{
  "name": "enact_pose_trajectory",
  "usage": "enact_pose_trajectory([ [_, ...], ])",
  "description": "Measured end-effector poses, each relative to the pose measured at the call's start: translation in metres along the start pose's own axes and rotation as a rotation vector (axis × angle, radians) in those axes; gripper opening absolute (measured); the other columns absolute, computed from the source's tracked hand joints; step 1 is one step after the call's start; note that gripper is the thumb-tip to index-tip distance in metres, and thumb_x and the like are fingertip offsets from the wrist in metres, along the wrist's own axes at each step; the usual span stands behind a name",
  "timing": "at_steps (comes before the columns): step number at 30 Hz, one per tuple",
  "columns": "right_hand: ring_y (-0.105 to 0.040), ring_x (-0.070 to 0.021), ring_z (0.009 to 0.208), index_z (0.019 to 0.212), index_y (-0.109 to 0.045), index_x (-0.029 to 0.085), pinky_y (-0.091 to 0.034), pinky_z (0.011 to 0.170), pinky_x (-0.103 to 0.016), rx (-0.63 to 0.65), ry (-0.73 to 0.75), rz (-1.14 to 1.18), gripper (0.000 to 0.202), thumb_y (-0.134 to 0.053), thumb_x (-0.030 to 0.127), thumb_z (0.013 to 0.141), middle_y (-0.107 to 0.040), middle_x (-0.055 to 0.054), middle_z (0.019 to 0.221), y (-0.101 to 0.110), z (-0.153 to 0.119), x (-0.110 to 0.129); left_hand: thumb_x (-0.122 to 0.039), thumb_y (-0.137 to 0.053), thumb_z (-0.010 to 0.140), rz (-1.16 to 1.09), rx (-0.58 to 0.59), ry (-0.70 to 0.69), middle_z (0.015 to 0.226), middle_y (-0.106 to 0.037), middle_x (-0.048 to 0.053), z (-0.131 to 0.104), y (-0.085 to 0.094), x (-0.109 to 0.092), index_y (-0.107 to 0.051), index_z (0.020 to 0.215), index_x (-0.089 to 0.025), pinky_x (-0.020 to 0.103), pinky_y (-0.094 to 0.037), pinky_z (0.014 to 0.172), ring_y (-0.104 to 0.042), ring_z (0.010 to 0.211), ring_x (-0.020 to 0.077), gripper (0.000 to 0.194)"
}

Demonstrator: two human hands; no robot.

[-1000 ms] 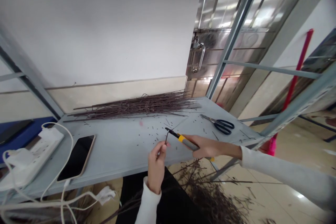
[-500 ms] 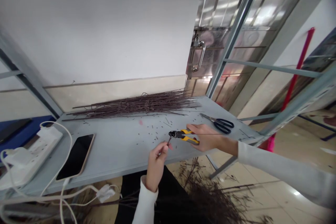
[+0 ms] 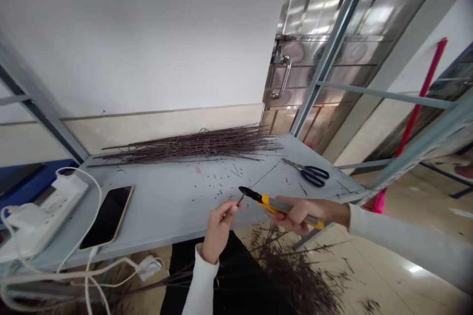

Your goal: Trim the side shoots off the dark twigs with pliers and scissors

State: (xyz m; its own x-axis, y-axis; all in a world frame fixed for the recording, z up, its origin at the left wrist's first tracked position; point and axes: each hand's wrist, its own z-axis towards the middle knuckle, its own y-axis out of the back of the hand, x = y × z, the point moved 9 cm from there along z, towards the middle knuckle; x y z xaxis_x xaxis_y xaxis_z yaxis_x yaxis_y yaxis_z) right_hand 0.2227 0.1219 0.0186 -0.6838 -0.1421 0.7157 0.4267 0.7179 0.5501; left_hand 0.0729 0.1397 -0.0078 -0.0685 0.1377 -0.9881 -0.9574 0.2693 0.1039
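Thumb and fingers of my left hand pinch a thin dark twig above the front edge of the grey shelf. My right hand is wrapped round yellow-and-grey cutting pliers. Their black jaws lie right at the twig's upper end; whether they touch it is hard to tell. A long bundle of dark twigs lies along the back of the shelf, and small cut bits are scattered in front of it. Dark-handled scissors rest on the right.
A phone and a white power strip with cables lie at the left. Metal posts frame the shelf. Below the shelf are a black cloth and a heap of twigs on the floor.
The pliers have turned in my right hand, which moved slightly right and down. A thin twig now lies slanting on the shelf beyond them. My left hand has hardly moved.
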Motion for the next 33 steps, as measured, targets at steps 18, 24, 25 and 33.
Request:
enact_pose_trajectory([
  [18,-0.050,-0.0179,0.066,0.096,-0.039,0.019,-0.035,0.058,-0.026,-0.569,0.204,-0.624,0.040,-0.057,0.025,0.061,-0.054,-0.006,0.080,0.032,0.008,0.009,-0.061,-0.055,0.075,-0.265,0.136,0.138,0.047,-0.019,-0.011,0.000,-0.013,0.009,-0.059,0.078,-0.014,0.022,-0.011,0.040,-0.013,0.041,0.0048,0.047],
  [24,-0.048,-0.0172,0.063,0.100,-0.037,0.017,-0.037,0.059,-0.028,-0.641,0.303,-0.597,0.044,-0.053,0.025,0.061,-0.050,-0.004,0.077,0.031,0.007,0.013,-0.060,-0.057,0.075,-0.327,0.174,0.137,0.045,-0.020,-0.012,0.000,-0.016,0.008,-0.056,0.075,-0.015,0.022,-0.009,0.039,-0.012,0.039,0.0042,0.045],
  [25,-0.046,-0.0162,0.061,0.100,-0.037,0.018,-0.036,0.057,-0.028,-0.628,0.316,-0.568,0.044,-0.053,0.025,0.060,-0.049,-0.003,0.077,0.030,0.008,0.013,-0.060,-0.057,0.075,-0.341,0.180,0.140,0.045,-0.020,-0.012,-0.001,-0.016,0.007,-0.056,0.075,-0.015,0.022,-0.009,0.039,-0.012,0.039,0.0041,0.044],
  [33,-0.043,-0.0158,0.062,0.103,-0.034,0.019,-0.038,0.055,-0.028,-0.656,0.382,-0.513,0.048,-0.052,0.024,0.058,-0.047,-0.003,0.082,0.025,0.008,0.013,-0.055,-0.060,0.075,-0.474,0.294,0.176,0.045,-0.019,-0.012,-0.005,-0.026,0.005,-0.055,0.073,-0.016,0.022,-0.006,0.039,-0.008,0.039,0.0035,0.040],
])
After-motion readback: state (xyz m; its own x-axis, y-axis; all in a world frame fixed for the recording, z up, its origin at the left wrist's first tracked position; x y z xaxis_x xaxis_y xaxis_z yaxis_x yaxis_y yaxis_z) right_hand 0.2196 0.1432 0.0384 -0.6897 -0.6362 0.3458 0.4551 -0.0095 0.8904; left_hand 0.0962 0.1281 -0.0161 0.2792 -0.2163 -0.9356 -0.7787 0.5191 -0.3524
